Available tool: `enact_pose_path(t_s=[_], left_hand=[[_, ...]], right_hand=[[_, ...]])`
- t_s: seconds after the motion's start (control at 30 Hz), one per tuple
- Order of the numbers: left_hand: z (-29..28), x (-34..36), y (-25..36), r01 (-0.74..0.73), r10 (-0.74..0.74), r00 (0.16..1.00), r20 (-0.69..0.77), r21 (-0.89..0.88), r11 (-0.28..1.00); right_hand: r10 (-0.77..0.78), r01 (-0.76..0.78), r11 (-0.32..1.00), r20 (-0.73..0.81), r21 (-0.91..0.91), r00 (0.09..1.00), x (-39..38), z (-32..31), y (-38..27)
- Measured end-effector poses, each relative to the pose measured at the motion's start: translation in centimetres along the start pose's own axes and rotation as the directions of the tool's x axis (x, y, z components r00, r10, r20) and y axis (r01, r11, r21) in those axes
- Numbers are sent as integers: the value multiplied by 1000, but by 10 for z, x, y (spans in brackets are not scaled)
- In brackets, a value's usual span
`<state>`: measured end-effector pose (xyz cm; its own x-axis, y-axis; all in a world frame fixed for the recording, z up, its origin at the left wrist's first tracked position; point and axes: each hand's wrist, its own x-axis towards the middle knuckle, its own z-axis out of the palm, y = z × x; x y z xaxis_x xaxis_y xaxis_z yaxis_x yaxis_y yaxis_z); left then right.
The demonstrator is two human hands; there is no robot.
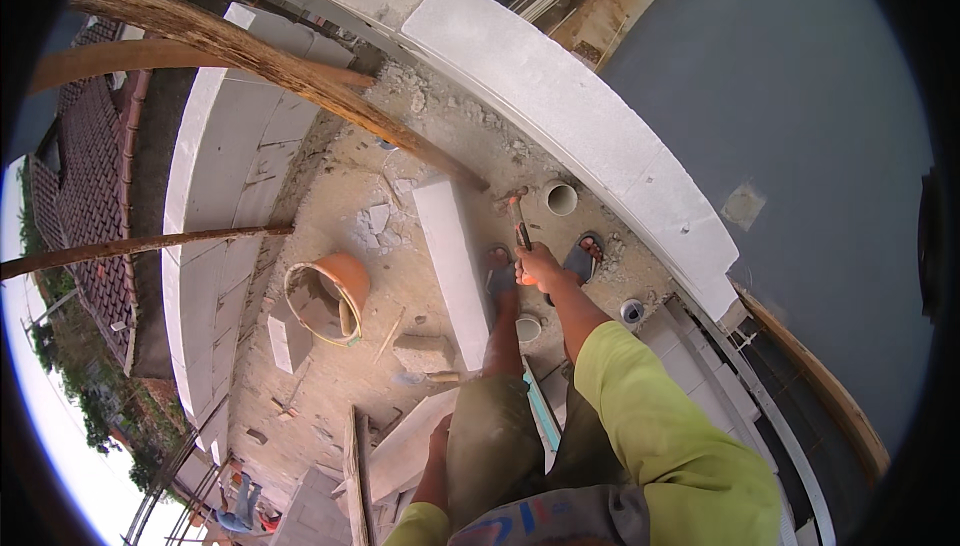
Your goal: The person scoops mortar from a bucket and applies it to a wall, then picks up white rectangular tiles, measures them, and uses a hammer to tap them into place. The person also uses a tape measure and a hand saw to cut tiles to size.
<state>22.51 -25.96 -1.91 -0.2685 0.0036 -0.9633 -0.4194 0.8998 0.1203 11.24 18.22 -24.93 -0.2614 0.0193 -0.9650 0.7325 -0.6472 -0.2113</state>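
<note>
My right hand (540,266) is wrapped round the handle of a hammer (515,221), its head pointing away from me above the dusty floor. Just left of it, a long white block (452,261) lies beside my sandalled foot. My left hand (439,438) hangs low beside my left knee, near another pale block (412,454); its fingers are too obscured to read. Past the hammer, an upright pipe end (560,198) stands close to the wall, and a second pipe end (528,327) is between my legs.
A curved white block wall (580,106) runs along the right, another (215,196) along the left. Wooden poles (300,86) slant in from the left. An orange bucket (345,281) stands on the floor near a small white block (288,341). Rubble (378,218) lies beyond. Another person (240,506) is at the lower left.
</note>
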Motion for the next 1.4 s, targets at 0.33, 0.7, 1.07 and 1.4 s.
enact_pose_path(t_s=[0.33, 0.7, 1.07, 1.4], left_hand=[[-74, 65, 91, -119, 117, 967, -225, 7, 993], [-136, 98, 532, -727, 607, 657, -447, -588, 354], [-163, 156, 645, -768, 623, 591, -512, -594, 239], [-161, 163, 670, -697, 622, 625, -471, -696, 174]], right_hand=[[-623, 219, 567, -239, -794, 745, -28, -1, 35], [-537, 428, 532, 99, -731, 837, -325, -52, -87], [-829, 678, 263, 199, -687, 523, -328, -103, -322], [-645, 453, 400, 106, -797, 757, -154, -98, -430]])
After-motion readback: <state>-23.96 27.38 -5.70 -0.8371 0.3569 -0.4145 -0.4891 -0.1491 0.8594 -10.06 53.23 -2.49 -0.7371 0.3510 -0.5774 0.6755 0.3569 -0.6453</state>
